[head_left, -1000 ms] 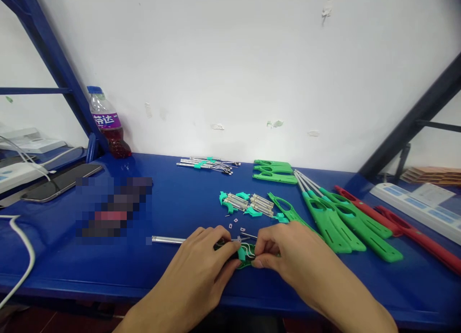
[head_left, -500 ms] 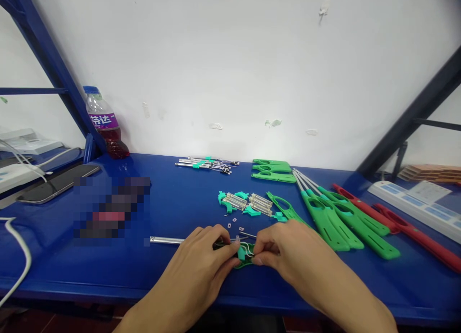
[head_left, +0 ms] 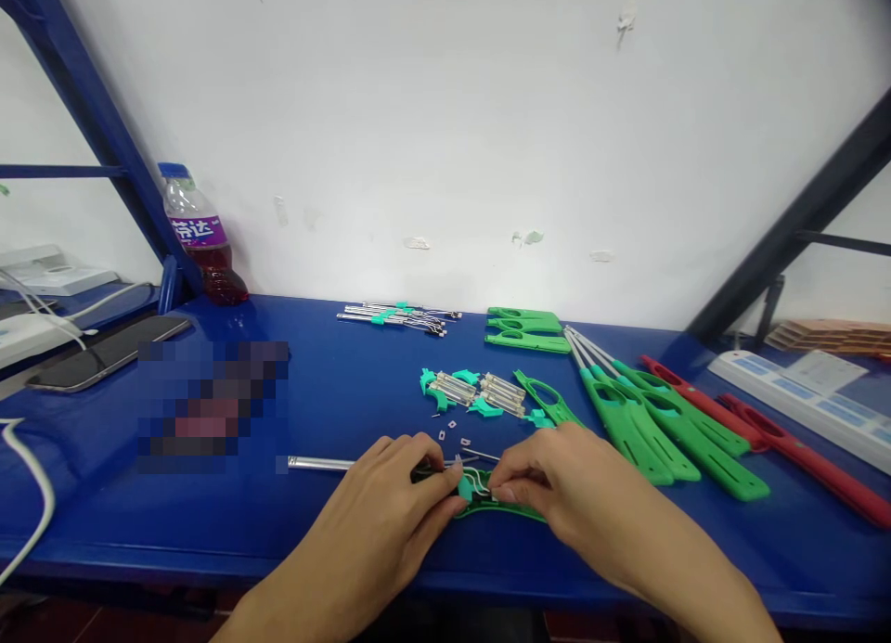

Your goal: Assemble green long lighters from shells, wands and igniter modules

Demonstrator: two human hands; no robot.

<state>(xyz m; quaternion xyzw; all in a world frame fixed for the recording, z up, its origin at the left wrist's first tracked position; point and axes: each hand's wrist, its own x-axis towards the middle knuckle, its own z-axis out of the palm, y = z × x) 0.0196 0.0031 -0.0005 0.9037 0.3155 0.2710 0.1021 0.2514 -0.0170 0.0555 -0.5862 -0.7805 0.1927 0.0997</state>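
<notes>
On the blue table in front of me lies a green lighter handle shell (head_left: 519, 511), its inside facing up. My left hand (head_left: 400, 490) is closed on the shell's left part, where a metal tube (head_left: 320, 463) sticks out to the left. A teal trigger piece (head_left: 465, 488) shows beside my left fingertips. White wires (head_left: 479, 479) curve across the shell toward a small dark part (head_left: 483, 497). With thumb and fingers together, my right hand (head_left: 549, 476) pinches at the wire end over the shell; what exactly is in that pinch is mostly hidden.
Clear tanks with teal pieces (head_left: 480, 392), tiny metal bits (head_left: 452, 425) and a thin screwdriver-like rod (head_left: 480, 454) lie beyond my hands. Farther back are wired tubes (head_left: 390, 316) and green shells (head_left: 525, 332). Green lighters (head_left: 626, 430) and red ones (head_left: 800, 448) lie right, a bottle (head_left: 201, 235) left.
My right hand has shifted slightly, its thumb raised a little, so more of the green shell's lower edge shows below it. My left hand stays in place.
</notes>
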